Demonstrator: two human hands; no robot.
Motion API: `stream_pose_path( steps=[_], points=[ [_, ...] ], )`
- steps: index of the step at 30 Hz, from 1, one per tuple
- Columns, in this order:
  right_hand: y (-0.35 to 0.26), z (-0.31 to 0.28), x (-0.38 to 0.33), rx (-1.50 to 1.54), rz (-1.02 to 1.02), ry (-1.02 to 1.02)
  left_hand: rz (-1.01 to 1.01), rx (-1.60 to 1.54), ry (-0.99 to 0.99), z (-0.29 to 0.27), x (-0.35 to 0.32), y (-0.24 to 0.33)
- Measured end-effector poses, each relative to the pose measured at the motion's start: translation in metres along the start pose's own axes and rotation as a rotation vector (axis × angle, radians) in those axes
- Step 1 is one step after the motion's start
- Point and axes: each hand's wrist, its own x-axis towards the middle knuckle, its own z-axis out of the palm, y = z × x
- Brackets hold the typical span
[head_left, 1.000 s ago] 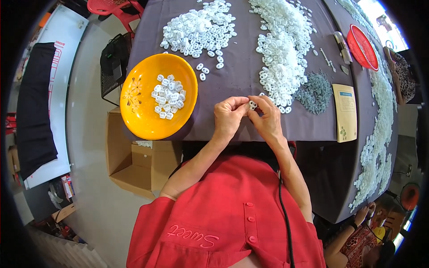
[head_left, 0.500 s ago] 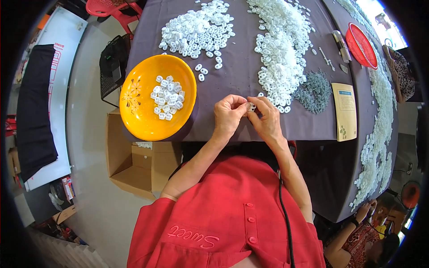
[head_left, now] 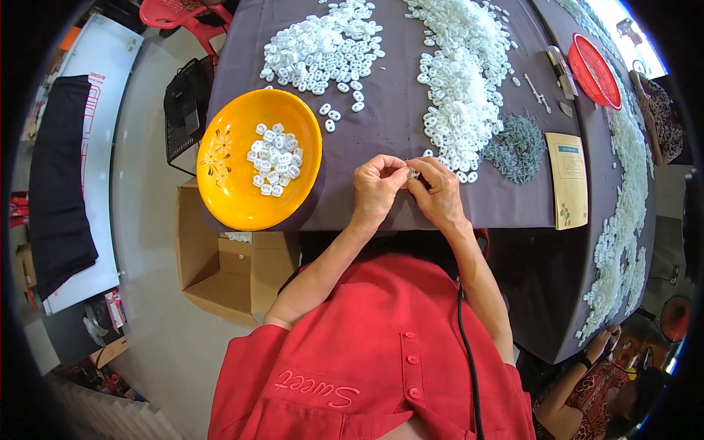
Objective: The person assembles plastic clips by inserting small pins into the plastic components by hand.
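Observation:
Over the front edge of the table, my left hand [head_left: 376, 191] and my right hand [head_left: 440, 196] meet fingertip to fingertip. Both are closed in a pinch around a small white two-holed piece [head_left: 413, 174], mostly covered by the fingers. Just beyond my right hand lies a long heap of white two-holed pieces [head_left: 458, 99], beside a pile of tiny grey-green parts [head_left: 517, 149]. Left of my hands stands a yellow bowl [head_left: 242, 205] with a flower pattern. Several white pieces [head_left: 274, 161] with dark parts in their holes lie in it.
Another white heap [head_left: 315, 55] lies behind the bowl. On the right are a tan booklet [head_left: 566, 183], a white stick-like part [head_left: 537, 94] and a red basket [head_left: 592, 72]. A cardboard box [head_left: 271, 268] stands below the table. A co-worker's hand [head_left: 603, 343] shows at lower right.
My hands stay pinched together at nearly the same spot, and my right fingers have shifted slightly over the white piece. The co-worker at lower right has moved a little.

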Motion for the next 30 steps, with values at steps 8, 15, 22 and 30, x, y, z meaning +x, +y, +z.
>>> stream_pose_path(
  steps=[8, 15, 22, 30],
  points=[
    [0.000, 0.001, -0.001, 0.008, -0.043, 0.012, 0.013, 0.036, -0.017, -0.004, 0.002, -0.005],
    [0.006, 0.000, -0.003, -0.033, -0.072, 0.075, 0.041, 0.139, -0.012, 0.001, 0.005, -0.002],
    [0.011, 0.005, -0.005, -0.022, -0.140, 0.088, -0.002, 0.059, -0.027, -0.005, 0.005, -0.001],
    [0.010, -0.003, -0.001, -0.083, -0.118, -0.069, -0.020, 0.055, -0.066, -0.008, 0.008, -0.001]
  ],
)
